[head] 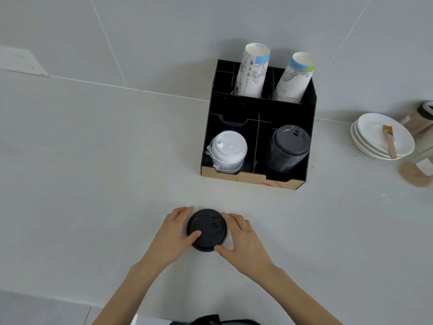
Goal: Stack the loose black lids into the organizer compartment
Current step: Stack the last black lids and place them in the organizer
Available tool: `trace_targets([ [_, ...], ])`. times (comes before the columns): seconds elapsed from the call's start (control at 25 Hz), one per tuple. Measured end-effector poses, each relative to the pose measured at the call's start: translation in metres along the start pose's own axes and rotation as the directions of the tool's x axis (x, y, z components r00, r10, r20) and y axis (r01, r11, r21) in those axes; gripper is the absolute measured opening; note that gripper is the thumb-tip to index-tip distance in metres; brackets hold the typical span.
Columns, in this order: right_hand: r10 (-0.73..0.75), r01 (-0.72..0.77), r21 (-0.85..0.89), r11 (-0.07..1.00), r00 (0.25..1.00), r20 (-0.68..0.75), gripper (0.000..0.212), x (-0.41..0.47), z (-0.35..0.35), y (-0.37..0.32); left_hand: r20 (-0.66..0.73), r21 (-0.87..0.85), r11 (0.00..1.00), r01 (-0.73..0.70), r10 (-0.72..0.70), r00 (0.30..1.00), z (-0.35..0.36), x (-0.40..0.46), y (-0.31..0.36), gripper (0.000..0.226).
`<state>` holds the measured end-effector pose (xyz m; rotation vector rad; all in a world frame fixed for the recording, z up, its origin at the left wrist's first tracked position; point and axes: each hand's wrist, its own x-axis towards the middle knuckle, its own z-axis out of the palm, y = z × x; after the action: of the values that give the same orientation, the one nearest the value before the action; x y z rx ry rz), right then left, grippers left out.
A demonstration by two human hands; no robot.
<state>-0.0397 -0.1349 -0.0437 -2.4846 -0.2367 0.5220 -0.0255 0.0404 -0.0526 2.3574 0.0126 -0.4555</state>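
- You are at the gathering step: both hands cup the loose black lids [207, 229] on the tabletop [93, 184], well in front of the organizer [234, 106].
- Your left hand [174, 233] curls round the left rim with its thumb resting on top; your right hand [241, 235] hugs the right rim, thumb low against the near edge. Both are closed onto the lids, not spread.
- A second rim peeks out underneath, so this looks like a short stack, though how many lids it holds cannot be told.
- The lids are matte black, round, dome side up, with a raised sip tab showing on top.
- Next, judging by the layout, you need to lift the stack level and carry it up and to the right, to the front right compartment, where a black lid stack [287, 148] already sits.
- Keep clear of the white lids [228, 151] in the neighbouring compartment, and seat your stack squarely so the rims nest.
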Motion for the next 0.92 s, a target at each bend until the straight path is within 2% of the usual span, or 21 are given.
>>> trace_targets([
  [0.44,0.0,0.001,0.018,1.0,0.999,-0.047,0.061,0.005,0.006,0.002,-0.007,-0.002,1.0,-0.019,0.019,1.0,0.006,0.004,0.006,0.056],
  [0.64,-0.009,0.018,0.12,0.993,0.997,-0.074,0.058,0.006,0.006,0.003,-0.022,-0.025,1.0,-0.015,0.014,1.0,0.006,0.003,0.011,0.055],
  [0.92,-0.043,0.102,0.251,0.963,0.972,-0.23,0.052,0.006,-0.009,0.007,-0.075,-0.132,0.99,-0.048,0.038,0.996,-0.004,0.009,0.027,0.055],
])
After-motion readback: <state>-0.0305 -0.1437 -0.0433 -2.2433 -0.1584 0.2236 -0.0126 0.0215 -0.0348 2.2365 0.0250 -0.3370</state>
